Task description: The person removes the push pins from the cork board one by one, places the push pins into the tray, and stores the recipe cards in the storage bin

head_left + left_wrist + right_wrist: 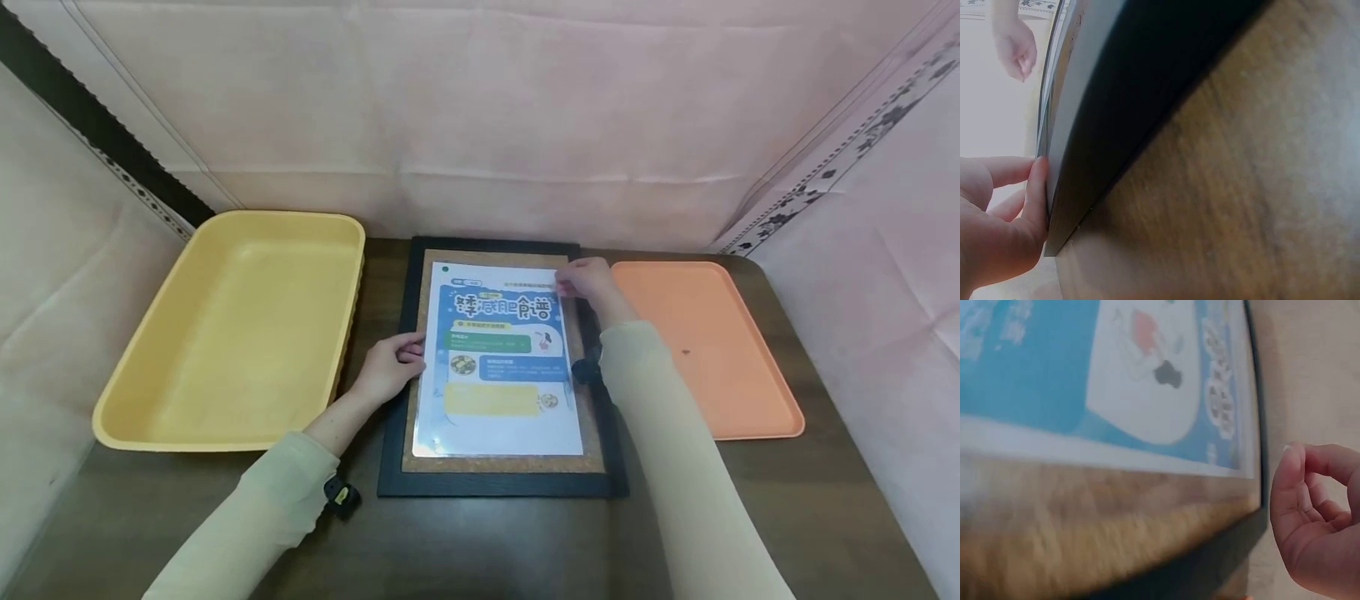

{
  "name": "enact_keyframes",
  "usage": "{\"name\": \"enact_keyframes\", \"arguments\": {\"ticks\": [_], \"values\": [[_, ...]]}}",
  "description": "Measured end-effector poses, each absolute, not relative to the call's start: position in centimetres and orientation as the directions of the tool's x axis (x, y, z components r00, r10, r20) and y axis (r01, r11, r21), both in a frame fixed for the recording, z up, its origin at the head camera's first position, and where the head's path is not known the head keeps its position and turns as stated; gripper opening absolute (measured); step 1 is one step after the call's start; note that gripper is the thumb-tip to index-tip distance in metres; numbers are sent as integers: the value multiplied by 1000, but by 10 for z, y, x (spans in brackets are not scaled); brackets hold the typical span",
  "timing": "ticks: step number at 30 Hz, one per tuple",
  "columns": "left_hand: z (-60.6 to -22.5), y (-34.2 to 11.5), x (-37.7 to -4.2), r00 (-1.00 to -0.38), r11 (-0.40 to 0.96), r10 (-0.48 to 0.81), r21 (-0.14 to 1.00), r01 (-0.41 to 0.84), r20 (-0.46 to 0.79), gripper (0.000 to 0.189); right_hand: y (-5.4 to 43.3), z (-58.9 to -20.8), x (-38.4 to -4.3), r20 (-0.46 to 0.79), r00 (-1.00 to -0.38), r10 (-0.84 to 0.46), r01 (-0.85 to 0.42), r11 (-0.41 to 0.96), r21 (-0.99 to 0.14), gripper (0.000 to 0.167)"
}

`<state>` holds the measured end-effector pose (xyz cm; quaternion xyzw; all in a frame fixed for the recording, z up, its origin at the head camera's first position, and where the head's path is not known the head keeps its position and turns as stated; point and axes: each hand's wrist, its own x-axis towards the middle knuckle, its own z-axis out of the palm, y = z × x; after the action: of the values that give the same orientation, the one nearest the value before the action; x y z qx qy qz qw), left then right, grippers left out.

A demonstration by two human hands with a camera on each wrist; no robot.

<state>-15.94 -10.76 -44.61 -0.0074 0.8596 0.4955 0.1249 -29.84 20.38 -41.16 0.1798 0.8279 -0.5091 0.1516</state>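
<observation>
A laminated sheet [496,358], printed in blue with large Chinese characters, lies on a dark-framed cork board [592,408]. A small green dot, perhaps a pin head, marks its upper left corner. My left hand [390,364] is at the sheet's left edge; the left wrist view shows thumb and finger [1036,190] pinching that edge. Over the upper right corner, my right hand [592,287] is held with its fingers curled. In the right wrist view this hand [1319,519] has thumb and index tips together beyond the sheet's corner; nothing between them shows.
A large yellow tray [240,333] stands to the left of the board. To the right lies a flat orange tray [738,367] with a small dark thing on it, too small to tell. Pale cloth [480,108] hangs behind and beside the dark wooden table [495,550].
</observation>
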Motion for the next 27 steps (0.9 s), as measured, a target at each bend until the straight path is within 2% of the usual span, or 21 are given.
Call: {"name": "enact_keyframes", "arguments": {"ticks": [11,19,27], "values": [[-447,-108,-160,-964,517,112,843,-152,-242,46,239,-396,-272,-342,-934,103,347,484,-803,33],[-449,-109,-159,-962,517,105,840,-164,-252,46,272,-384,-245,-358,-932,50,338,472,-814,36],[-449,-111,-161,-964,520,115,841,-148,-241,46,300,-375,-228,-324,-946,34,298,487,-821,40]]}}
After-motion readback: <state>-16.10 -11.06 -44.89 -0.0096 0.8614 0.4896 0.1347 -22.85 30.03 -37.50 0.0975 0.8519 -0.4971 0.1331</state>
